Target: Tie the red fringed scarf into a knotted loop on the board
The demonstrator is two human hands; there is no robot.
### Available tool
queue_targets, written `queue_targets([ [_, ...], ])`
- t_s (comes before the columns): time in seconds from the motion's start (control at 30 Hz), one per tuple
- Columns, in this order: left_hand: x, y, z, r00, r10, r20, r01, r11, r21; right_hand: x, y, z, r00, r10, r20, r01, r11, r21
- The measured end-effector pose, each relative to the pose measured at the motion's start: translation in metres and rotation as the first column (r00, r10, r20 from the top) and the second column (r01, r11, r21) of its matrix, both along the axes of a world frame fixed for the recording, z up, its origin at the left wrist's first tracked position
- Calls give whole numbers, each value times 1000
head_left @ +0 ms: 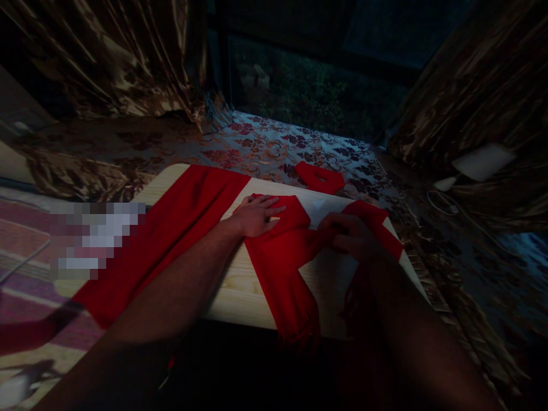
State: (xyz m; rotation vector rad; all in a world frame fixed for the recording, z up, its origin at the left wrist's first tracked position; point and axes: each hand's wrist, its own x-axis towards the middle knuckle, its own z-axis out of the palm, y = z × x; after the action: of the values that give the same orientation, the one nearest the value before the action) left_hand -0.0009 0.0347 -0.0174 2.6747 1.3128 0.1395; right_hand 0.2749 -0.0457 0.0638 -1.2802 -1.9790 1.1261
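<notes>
A red fringed scarf lies bent on the light wooden table, its fringe hanging at the near edge. Spread over its upper left part is my left hand, pressing flat with fingers apart. My right hand is closed on a part of the same red cloth, right of the middle. Under and behind that hand, more red cloth reaches the table's right edge. A wide strip of red cloth lies across the table's left side.
Another folded red piece rests on the patterned window-seat cover beyond the table. Gold curtains hang at both sides of the dark window. A white object with a cable is at the right. A striped cover lies left.
</notes>
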Motion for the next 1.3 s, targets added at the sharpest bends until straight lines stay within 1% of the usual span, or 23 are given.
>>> queue_targets([
  [0.07,1,-1,1,1000,3,-7,-3,1000,-5,8,3,8,943,-217,-253,207,976,-64],
  [0.17,2,-2,3,1000,15,-5,-15,1000,-16,24,18,20,683,-458,-570,537,843,-34],
  [0.23,2,-2,3,1000,26,0,-26,999,-21,40,34,27,519,-543,-660,751,658,49],
  [0.3,2,-3,3,1000,29,3,-29,999,-22,59,49,34,394,-642,-658,912,363,191],
  [0.33,2,-3,4,1000,29,2,-29,999,-22,68,55,37,379,-668,-640,924,233,304],
  [0.37,2,-3,4,1000,29,2,-29,999,-24,74,58,39,398,-684,-611,898,156,411],
  [0.4,2,-3,4,1000,28,0,-28,999,-26,77,59,41,447,-687,-572,851,131,508],
  [0.43,2,-3,5,1000,29,-3,-29,999,-28,78,58,42,522,-672,-525,791,150,593],
  [0.57,2,-3,6,999,32,-12,-32,999,-33,53,38,44,833,-479,-277,472,353,808],
  [0.67,2,-3,5,1000,29,-8,-29,999,-29,31,23,43,915,-392,-95,273,430,861],
  [0.73,2,-3,4,1000,27,-3,-27,999,-26,24,20,41,924,-380,-42,227,459,859],
  [0.8,2,-3,3,1000,29,1,-29,999,-26,25,23,39,910,-408,-67,271,465,843],
  [0.87,2,-2,3,1000,31,1,-31,999,-26,36,30,39,835,-517,-188,436,413,800],
  [0.97,2,-3,3,999,32,-2,-32,999,-33,62,38,45,513,-797,-318,689,161,707],
  [1.0,2,-3,3,999,32,-1,-32,999,-33,70,38,48,418,-874,-247,690,129,712],
  [1.03,2,-3,4,1000,31,2,-31,999,-32,76,36,50,378,-922,-80,650,202,733],
  [1.07,2,-3,4,1000,31,5,-31,999,-30,80,33,52,373,-912,170,585,373,720],
  [1.1,2,-3,4,1000,31,7,-31,999,-27,82,27,52,388,-808,444,492,589,641],
  [1.13,2,-3,3,1000,30,8,-30,999,-25,80,21,51,405,-614,678,378,787,487],
  [1.17,2,-2,3,1000,28,8,-28,999,-24,76,15,48,406,-381,831,259,920,295],
  [1.2,2,-2,2,1000,27,8,-27,999,-22,71,8,44,391,-168,905,148,982,119],
  [1.23,2,-2,2,1000,28,8,-28,999,-21,64,2,38,378,-13,926,56,998,-8],
  [1.3,1,-1,1,999,29,12,-29,999,-20,51,-6,27,377,135,916,-31,991,-133],
])
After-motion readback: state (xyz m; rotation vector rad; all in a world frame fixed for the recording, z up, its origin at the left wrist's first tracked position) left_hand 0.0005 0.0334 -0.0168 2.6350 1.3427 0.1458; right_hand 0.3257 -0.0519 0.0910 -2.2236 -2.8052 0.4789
